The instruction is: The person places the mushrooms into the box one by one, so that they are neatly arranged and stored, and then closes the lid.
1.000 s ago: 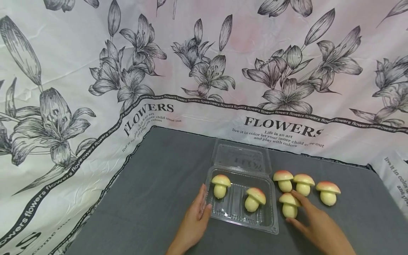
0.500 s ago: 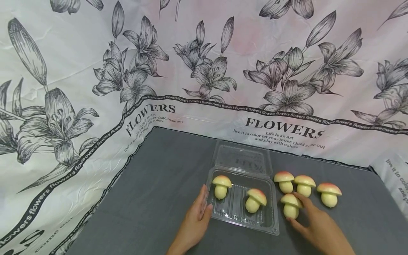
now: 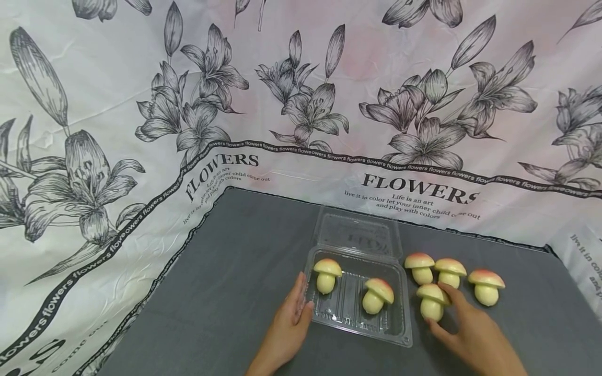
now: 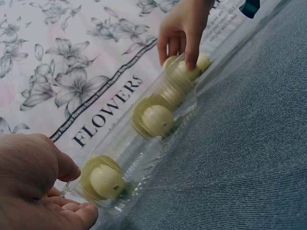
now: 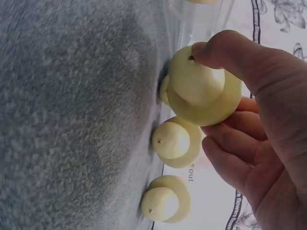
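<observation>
My right hand (image 3: 475, 334) pinches a mushroom-shaped piece (image 3: 431, 303), pale yellow with a rounded cap, just right of the clear plastic box (image 3: 362, 330). In the right wrist view the thumb lies on the stem's base (image 5: 194, 79) and the fingers are at the cap. My left hand (image 3: 284, 329) holds the box's left side, thumb at the near corner. Inside the hinged box, its lid (image 3: 356, 235) laid back, sit two similar mushrooms, one at left (image 3: 325, 282) and one at right (image 3: 374, 302).
Beyond the right hand stand three more mushrooms with reddish cap tops, at left (image 3: 420, 267), middle (image 3: 450, 271) and right (image 3: 486, 287). They rest on a dark grey tabletop (image 3: 226, 271). A white flower-printed cloth (image 3: 301, 167) rises along the back and left edges.
The mushroom under my right hand has shifted slightly to the right, and the fingers moved with it. My left hand and the box hold their places.
</observation>
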`<state>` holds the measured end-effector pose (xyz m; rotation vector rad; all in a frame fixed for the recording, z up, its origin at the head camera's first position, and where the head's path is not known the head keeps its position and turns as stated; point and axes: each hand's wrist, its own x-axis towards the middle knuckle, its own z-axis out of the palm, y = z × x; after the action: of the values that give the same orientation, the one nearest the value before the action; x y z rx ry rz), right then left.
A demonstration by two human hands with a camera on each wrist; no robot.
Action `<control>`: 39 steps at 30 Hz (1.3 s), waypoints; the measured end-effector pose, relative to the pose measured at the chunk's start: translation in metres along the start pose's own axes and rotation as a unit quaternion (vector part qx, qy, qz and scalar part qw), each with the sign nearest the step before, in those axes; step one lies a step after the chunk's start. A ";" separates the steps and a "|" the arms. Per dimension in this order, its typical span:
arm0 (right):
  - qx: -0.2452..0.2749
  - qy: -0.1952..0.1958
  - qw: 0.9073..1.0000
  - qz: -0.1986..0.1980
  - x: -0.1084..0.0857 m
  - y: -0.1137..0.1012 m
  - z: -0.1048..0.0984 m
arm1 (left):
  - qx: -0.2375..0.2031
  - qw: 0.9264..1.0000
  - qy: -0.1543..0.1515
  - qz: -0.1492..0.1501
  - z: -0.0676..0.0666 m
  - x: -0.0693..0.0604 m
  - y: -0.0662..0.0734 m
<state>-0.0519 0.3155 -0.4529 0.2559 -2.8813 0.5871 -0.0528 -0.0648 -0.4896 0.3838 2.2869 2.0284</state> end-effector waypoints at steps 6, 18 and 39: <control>-0.004 0.022 1.000 0.006 0.000 -0.005 -0.002 | 0.002 1.000 -0.002 0.000 0.000 0.000 0.001; 0.000 0.040 0.999 0.001 0.004 -0.016 -0.006 | -0.004 1.000 -0.007 -0.001 -0.001 -0.002 0.003; 0.006 0.082 0.996 -0.031 0.013 -0.039 -0.003 | -0.002 1.000 -0.007 -0.006 0.000 -0.002 0.001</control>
<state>-0.0564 0.2794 -0.4332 0.2839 -2.7020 0.5863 -0.0503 -0.0653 -0.4889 0.3816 2.2703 2.0186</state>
